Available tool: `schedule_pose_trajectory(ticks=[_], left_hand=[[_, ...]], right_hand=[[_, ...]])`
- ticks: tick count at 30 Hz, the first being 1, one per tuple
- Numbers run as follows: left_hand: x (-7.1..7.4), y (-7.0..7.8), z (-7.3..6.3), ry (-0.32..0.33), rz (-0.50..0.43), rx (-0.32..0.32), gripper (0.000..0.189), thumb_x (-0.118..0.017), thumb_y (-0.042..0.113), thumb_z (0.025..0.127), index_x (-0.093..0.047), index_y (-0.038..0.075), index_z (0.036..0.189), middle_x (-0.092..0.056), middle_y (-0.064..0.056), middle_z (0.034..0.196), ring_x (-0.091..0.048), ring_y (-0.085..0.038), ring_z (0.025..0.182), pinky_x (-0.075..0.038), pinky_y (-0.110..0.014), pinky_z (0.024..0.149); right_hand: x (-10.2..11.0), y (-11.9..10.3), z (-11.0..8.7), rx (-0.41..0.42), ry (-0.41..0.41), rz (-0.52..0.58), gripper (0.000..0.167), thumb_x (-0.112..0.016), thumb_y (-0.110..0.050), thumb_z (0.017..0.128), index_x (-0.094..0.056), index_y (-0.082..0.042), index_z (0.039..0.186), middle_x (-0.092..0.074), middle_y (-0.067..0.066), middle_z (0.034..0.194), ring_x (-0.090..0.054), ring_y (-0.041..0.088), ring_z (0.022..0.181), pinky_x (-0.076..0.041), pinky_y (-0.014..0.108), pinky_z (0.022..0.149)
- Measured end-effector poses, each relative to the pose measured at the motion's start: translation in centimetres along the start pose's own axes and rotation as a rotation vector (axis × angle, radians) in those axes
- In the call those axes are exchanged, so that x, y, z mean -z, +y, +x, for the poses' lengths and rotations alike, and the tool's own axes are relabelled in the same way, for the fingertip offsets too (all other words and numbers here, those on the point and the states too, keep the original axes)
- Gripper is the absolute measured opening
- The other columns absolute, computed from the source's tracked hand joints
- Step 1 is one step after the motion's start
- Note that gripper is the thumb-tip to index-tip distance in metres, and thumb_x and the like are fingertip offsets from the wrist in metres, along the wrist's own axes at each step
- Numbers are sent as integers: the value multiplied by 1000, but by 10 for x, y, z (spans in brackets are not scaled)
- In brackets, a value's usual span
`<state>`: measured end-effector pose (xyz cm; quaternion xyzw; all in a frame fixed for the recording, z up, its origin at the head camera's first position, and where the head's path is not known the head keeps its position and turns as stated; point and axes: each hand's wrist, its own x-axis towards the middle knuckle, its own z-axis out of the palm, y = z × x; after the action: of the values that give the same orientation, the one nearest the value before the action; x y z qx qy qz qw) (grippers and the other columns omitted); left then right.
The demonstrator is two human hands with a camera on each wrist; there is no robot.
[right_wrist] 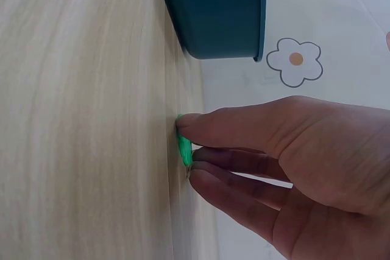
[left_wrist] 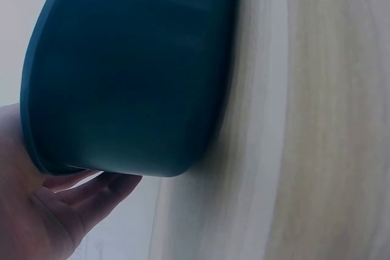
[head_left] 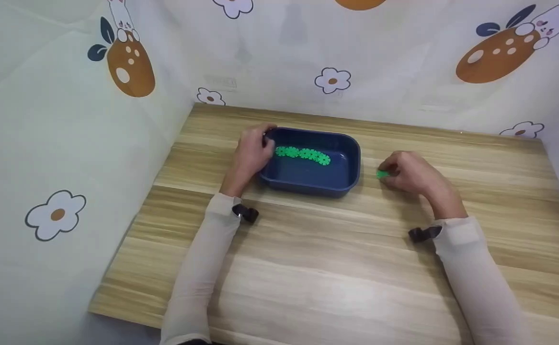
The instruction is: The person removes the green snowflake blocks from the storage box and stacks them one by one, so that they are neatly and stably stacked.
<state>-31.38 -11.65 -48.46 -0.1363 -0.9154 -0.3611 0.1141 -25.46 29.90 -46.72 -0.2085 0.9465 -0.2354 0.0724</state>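
Note:
A dark blue rectangular bin stands on the table, and several green snowflake-shaped plastic discs lie in a row inside it. My left hand grips the bin's left end, thumb at the rim. In the left wrist view, the fingers curl under the end wall of the bin. To the right of the bin, my right hand pinches a green disc just at the tabletop. The right wrist view shows this green disc edge-on between thumb and fingertips.
The wood-grain table meets a patterned cloth wall at the back and another on the left. Black wrist cameras sit on both sleeves, the left camera near the bin's front corner.

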Motion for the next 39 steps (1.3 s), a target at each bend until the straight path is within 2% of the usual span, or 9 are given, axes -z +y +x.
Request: schedule_pose_trajectory(ticks=[6, 9, 15, 20, 24, 28, 33, 39], left_hand=[[0, 0, 1, -5, -14, -5, 37, -63, 3, 99, -73, 5, 134, -76, -16, 130, -70, -25, 114, -58, -43, 102], [0, 0, 2, -8, -13, -6, 37, -63, 3, 99, -73, 5, 134, -76, -16, 130, -70, -26, 118, -57, -43, 104], [-1, 0, 2, -14, -1, 9, 37, -63, 3, 99, -73, 5, 135, -75, -16, 133, -70, -26, 123, -57, -42, 108], [1, 0, 1, -20, 15, 14, 38, -62, 4, 100, -72, 6, 136, -76, -15, 128, -68, -24, 111, -57, -43, 100], [3, 0, 0, -29, 7, 33, 39, -61, 5, 101, -71, 7, 138, -75, -14, 127, -65, -23, 107, -57, -42, 95], [3, -1, 0, -22, -1, 27, 39, -62, 4, 100, -72, 7, 137, -76, -14, 126, -66, -23, 105, -57, -42, 93], [2, -2, 2, -13, -7, 13, 39, -63, 3, 99, -73, 6, 136, -76, -15, 127, -68, -23, 108, -58, -42, 96], [1, -1, 2, -15, 3, 17, 38, -64, 3, 99, -73, 7, 136, -76, -15, 131, -69, -24, 115, -58, -42, 102]], right_hand=[[0, 0, -1, -9, 2, 3, 26, -80, -10, 92, -81, 1, 116, -79, 22, 113, -75, 36, 104, -59, 54, 95], [-1, 1, -1, -17, 13, 12, 27, -80, -12, 93, -80, 1, 116, -79, 20, 111, -75, 34, 103, -58, 52, 94], [-5, 1, 2, -38, 74, 9, 31, -78, -18, 96, -77, 2, 121, -79, 19, 107, -74, 33, 99, -58, 52, 92], [-7, -6, 8, -28, 204, 69, 28, -74, -14, 100, -76, 4, 122, -79, 22, 112, -76, 38, 103, -61, 55, 94], [-10, -16, 15, 46, 342, 135, 25, -74, -12, 101, -76, 4, 120, -80, 21, 112, -77, 38, 105, -63, 54, 93], [-14, -26, 19, 134, 429, 171, 23, -77, -9, 99, -77, 4, 119, -80, 20, 114, -77, 37, 106, -63, 52, 94], [-17, -40, 24, 172, 440, 181, 25, -80, -10, 97, -78, 1, 120, -80, 18, 117, -77, 36, 108, -62, 54, 96], [-21, -56, 31, 174, 391, 202, 31, -81, -11, 96, -77, 1, 124, -79, 19, 122, -77, 36, 112, -62, 56, 97]])
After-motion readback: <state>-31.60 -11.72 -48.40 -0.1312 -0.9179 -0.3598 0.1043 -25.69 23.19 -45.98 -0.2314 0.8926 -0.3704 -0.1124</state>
